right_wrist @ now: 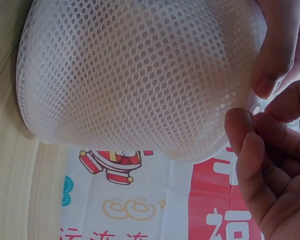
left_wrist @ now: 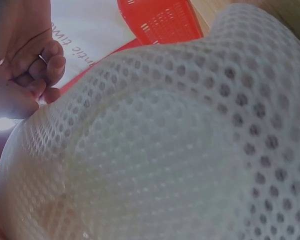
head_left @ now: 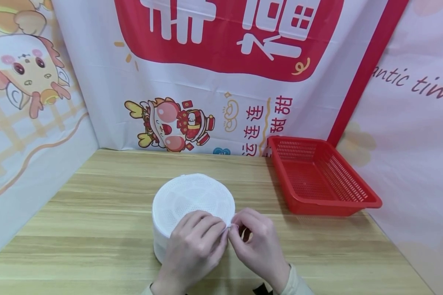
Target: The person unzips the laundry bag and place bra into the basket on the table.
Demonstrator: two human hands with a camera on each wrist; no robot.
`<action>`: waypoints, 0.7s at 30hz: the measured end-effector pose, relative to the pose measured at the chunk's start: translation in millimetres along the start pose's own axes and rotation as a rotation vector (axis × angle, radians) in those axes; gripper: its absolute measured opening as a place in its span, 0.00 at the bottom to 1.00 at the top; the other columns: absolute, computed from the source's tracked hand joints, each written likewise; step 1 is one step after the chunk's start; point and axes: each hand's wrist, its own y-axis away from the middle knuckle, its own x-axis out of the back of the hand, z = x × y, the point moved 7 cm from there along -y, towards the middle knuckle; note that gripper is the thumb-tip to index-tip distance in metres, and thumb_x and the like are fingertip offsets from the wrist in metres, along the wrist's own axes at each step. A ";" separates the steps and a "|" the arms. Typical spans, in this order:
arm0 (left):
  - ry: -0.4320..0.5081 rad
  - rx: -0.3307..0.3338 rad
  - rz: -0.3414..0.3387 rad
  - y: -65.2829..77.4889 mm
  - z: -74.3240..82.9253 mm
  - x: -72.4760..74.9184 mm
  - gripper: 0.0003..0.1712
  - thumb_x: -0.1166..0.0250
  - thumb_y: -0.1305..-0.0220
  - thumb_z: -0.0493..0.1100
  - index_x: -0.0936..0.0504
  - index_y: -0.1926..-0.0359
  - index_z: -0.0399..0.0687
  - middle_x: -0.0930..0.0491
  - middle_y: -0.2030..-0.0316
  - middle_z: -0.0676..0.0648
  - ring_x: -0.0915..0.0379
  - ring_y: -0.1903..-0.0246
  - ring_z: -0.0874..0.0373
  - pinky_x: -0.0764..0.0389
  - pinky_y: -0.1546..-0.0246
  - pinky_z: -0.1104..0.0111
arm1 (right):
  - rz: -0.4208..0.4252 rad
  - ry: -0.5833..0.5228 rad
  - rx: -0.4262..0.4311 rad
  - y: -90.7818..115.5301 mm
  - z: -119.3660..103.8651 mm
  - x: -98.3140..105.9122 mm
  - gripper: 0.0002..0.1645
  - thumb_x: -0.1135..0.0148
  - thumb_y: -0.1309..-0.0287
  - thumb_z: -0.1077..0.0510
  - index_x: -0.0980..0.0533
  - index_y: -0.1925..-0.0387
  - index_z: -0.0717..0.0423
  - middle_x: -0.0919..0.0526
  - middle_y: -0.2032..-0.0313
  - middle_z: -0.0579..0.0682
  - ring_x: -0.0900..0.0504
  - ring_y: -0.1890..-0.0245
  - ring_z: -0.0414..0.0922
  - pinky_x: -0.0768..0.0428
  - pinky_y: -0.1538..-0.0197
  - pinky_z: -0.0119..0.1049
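Note:
A white cylindrical mesh laundry bag (head_left: 193,194) stands upright on the wooden table, its round top facing up. My left hand (head_left: 197,243) lies over the near right side of the bag and pinches its top rim between fingers and thumb. Beside it, my right hand (head_left: 258,241) pinches the same rim with thumb and forefinger, fingertips almost touching the left hand's. What small part lies between the fingertips is hidden. Honeycomb mesh of the bag (right_wrist: 130,75) fills much of the right wrist view, with its side bulging unevenly.
A red plastic basket (head_left: 317,180) with perforated walls sits at the back right of the wooden table (head_left: 96,229). Printed cloth hangs behind and on both sides, with a red and white banner (head_left: 221,53) at the back.

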 end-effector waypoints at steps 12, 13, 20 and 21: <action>0.001 -0.006 0.035 -1.4 1.3 3.1 0.14 0.45 0.35 0.39 0.14 0.71 0.39 0.17 0.71 0.48 0.23 0.69 0.52 0.20 0.64 0.59 | -0.006 -0.018 0.017 -1.2 -2.8 -1.4 0.13 0.41 0.55 0.73 0.23 0.77 0.51 0.24 0.77 0.40 0.29 0.80 0.30 0.27 0.81 0.22; 0.002 -0.005 0.034 -1.3 1.2 3.0 0.14 0.45 0.35 0.39 0.14 0.71 0.39 0.17 0.71 0.48 0.22 0.69 0.52 0.20 0.64 0.59 | -0.007 -0.017 0.014 -1.1 -2.7 -1.4 0.13 0.41 0.55 0.73 0.23 0.77 0.51 0.24 0.77 0.40 0.29 0.80 0.29 0.27 0.81 0.22; 0.009 -0.012 0.038 -0.8 1.5 2.1 0.14 0.44 0.35 0.38 0.14 0.71 0.39 0.17 0.71 0.48 0.22 0.69 0.53 0.20 0.64 0.60 | -0.010 0.003 -0.001 -0.5 -1.7 -0.9 0.12 0.41 0.54 0.72 0.23 0.77 0.50 0.24 0.76 0.40 0.29 0.80 0.30 0.28 0.80 0.21; 0.010 -0.016 0.038 -0.9 1.6 2.0 0.14 0.44 0.35 0.38 0.14 0.71 0.39 0.17 0.71 0.48 0.22 0.70 0.53 0.20 0.64 0.60 | -0.007 0.016 -0.006 -0.4 -1.6 -0.6 0.12 0.41 0.54 0.71 0.23 0.77 0.50 0.24 0.76 0.40 0.28 0.80 0.30 0.28 0.80 0.20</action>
